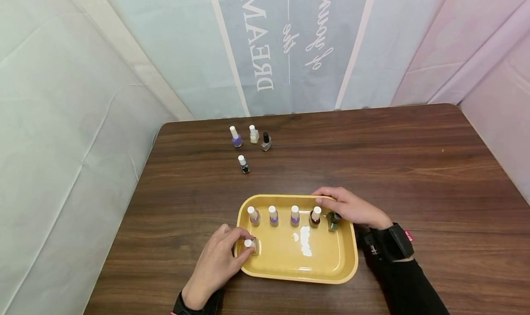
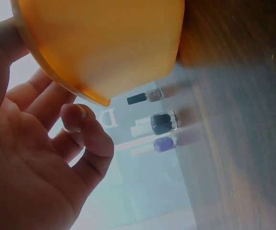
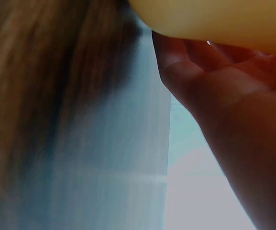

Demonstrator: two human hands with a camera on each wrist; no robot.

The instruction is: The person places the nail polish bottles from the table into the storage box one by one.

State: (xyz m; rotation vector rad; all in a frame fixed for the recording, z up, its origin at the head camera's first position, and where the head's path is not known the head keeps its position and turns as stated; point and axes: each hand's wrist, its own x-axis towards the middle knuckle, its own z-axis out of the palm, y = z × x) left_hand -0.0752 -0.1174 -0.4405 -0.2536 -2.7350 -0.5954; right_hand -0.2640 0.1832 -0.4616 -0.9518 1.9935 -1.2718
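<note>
At the near left corner of the yellow tray, my left hand pinches a white-capped nail polish bottle between thumb and index finger. In the left wrist view the tray's wall hides that bottle; the other fingers curl outside the rim. My right hand grips the tray's far right corner, its fingers along the outer wall and thumb over the rim. A row of polish bottles stands along the tray's far side, among them a purple one, a dark one and a dark-capped greenish one beside the right hand.
Beyond the tray on the brown wooden table stand more polish bottles: a purple one, a whitish one, a black-capped clear one and a black one. Pale cloth hangs behind the table.
</note>
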